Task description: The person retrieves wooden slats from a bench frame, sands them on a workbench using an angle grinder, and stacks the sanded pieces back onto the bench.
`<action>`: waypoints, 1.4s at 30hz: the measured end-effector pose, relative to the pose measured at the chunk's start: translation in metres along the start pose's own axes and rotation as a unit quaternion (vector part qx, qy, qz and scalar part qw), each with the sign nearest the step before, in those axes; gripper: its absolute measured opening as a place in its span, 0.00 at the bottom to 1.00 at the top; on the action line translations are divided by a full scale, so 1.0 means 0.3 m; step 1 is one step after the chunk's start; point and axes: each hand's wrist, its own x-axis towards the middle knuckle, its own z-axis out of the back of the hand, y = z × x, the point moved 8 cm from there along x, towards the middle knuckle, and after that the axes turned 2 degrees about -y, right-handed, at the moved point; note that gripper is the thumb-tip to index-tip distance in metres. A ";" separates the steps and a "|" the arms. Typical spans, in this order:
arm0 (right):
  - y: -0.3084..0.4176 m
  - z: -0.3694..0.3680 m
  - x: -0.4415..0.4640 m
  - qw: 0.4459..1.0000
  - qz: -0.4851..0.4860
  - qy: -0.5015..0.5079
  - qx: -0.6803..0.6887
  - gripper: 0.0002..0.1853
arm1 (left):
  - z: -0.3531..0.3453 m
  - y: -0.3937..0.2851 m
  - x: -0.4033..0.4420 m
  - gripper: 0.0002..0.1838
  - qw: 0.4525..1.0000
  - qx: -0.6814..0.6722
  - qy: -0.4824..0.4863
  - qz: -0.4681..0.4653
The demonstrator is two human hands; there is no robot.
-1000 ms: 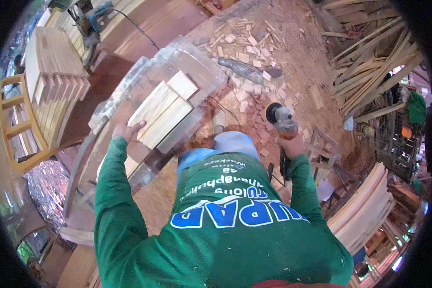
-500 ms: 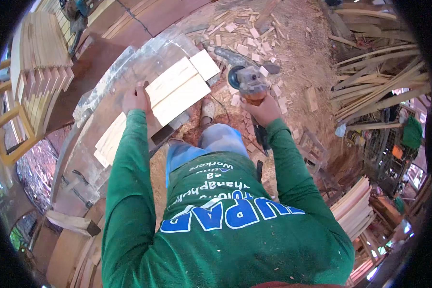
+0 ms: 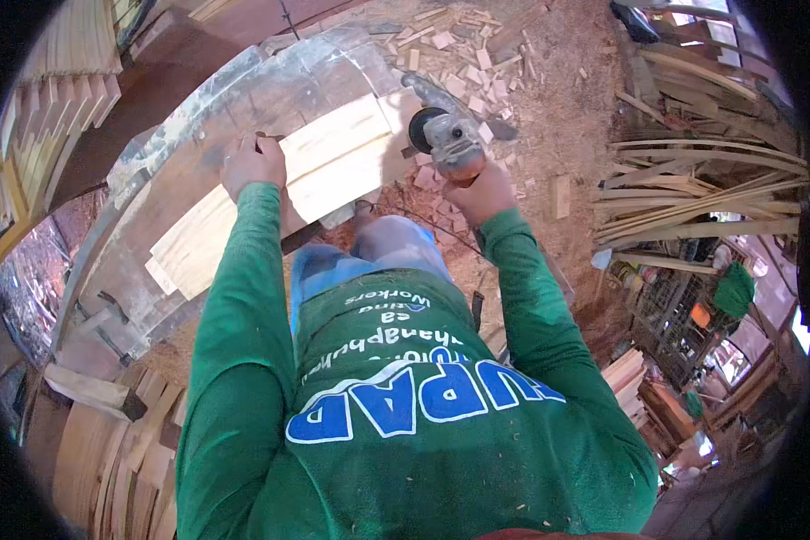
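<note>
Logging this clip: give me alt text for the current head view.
A person's right hand grips a power tool with a round disc beside pale wooden boards; the left hand is at their edge. The boards lie on a workbench; wood offcuts litter the ground beyond.

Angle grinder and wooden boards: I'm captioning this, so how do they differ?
The angle grinder is in the right hand; the wooden boards lie on the worktable by the left hand. The grinder is compact, with a dark disc; the boards are long and pale. Each has a hand nearby.
</note>
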 end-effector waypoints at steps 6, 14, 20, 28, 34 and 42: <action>0.110 0.065 -0.005 0.998 -0.009 -0.007 -0.069 0.29 | 0.025 -0.024 -0.009 0.25 0.999 -0.010 0.039 0.018; 0.191 0.055 0.147 0.996 0.030 -0.015 -0.082 0.27 | 0.010 -0.023 0.000 0.24 1.000 0.007 0.025 0.010; 0.278 0.112 0.191 0.992 0.043 0.035 -0.112 0.27 | 0.018 -0.024 -0.005 0.25 0.999 -0.006 0.043 0.018; 0.166 0.105 0.056 0.991 0.048 0.040 -0.116 0.25 | 0.040 -0.040 -0.016 0.24 1.000 -0.022 0.018 -0.012; 0.097 0.088 0.023 0.987 0.012 0.046 -0.155 0.27 | 0.029 -0.037 -0.011 0.24 1.000 -0.016 0.005 -0.018; 0.135 0.114 0.138 0.986 0.039 0.051 -0.155 0.23 | 0.013 -0.037 -0.010 0.25 1.000 0.003 0.018 -0.013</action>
